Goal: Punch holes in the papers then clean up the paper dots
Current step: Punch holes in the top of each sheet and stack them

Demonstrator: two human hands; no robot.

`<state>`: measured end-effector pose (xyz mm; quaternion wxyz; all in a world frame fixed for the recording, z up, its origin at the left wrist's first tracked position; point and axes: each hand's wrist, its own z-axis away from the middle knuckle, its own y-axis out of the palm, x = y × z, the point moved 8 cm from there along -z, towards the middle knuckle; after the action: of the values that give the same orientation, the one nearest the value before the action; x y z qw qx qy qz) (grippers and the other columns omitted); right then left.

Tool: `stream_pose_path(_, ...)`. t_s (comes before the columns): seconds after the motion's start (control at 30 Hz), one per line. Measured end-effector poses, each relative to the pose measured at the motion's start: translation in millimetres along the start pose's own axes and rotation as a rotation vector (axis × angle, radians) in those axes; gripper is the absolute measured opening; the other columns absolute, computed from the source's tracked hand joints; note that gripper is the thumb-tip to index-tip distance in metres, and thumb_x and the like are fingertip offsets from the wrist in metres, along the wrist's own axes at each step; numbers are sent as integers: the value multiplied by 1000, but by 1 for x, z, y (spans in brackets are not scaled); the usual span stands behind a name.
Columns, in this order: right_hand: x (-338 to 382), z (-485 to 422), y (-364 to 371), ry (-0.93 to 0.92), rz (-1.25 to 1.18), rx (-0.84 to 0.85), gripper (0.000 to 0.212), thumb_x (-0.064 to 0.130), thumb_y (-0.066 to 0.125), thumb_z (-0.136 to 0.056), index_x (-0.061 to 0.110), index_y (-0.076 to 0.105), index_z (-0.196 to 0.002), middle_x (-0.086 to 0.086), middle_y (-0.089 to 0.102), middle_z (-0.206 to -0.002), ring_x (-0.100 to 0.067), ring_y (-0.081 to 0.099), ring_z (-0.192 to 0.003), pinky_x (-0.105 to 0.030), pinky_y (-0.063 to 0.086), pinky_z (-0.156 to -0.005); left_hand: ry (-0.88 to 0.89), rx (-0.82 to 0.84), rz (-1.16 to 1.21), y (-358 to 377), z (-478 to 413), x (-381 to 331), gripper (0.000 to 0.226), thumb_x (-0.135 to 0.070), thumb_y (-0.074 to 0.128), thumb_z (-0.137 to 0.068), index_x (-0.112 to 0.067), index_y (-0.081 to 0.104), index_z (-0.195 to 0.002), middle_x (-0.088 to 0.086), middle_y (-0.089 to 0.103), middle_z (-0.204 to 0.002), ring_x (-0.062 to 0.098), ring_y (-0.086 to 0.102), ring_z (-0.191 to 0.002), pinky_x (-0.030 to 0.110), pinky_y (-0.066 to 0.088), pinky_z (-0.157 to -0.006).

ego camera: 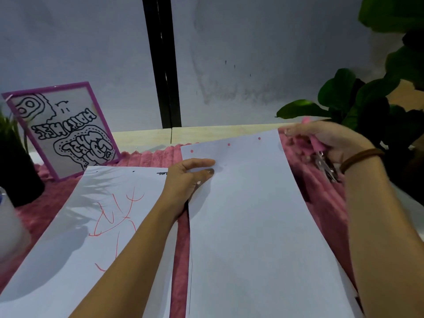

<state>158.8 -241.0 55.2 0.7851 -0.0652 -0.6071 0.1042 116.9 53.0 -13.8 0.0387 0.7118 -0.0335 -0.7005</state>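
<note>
Paper point(247, 214) with three holes along its far edge lies on pink cloth point(321, 203); left hand point(185, 180) pinches its left edge, while right hand point(332, 138) fingers point(298, 131) grasp a hole punch point(323, 160) by its far right corner.

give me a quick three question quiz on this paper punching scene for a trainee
1. How many punched holes show along the far edge of the blank white paper sheet?
2. True or false: the pink-handled metal hole punch is in the left hand.
3. Which sheet does the left hand pinch? A) the white sheet with red scribbles B) the blank white paper sheet C) neither

Key: 1) three; 2) false, the right hand grips it; 3) B
</note>
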Motion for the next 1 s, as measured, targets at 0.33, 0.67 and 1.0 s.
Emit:
stream_pose_path(0.33,-24,61,11,-50,-55,-360,16,8,74,-80,3,69,-95,-19,73,-92,-28,68,-73,-33,55,-65,150,-52,-116,-3,11,-49,16,-6,74,-81,-19,76,-88,-1,71,-103,12,68,-92,20,53,-74)
stream_pose_path(0.67,73,133,-1,-489,-123,-477,4,8,65,-88,11,67,-88,-10,70,-91,-15,61,-68,-28,46,-57,578,-189,-399,-3,68,-130,21,3,64,-87,-13,75,-93,-5,70,-95,4,66,-88,7,50,-80)
stream_pose_path(1.0,60,144,17,-388,11,-562,18,3,60,-92,3,61,-74,-7,51,-66,-19,43,-60,-26,35,-57,563,-287,-492,-9,83,-103,12,-11,62,-93,-8,73,-94,4,73,-94,6,63,-77,5,49,-67)
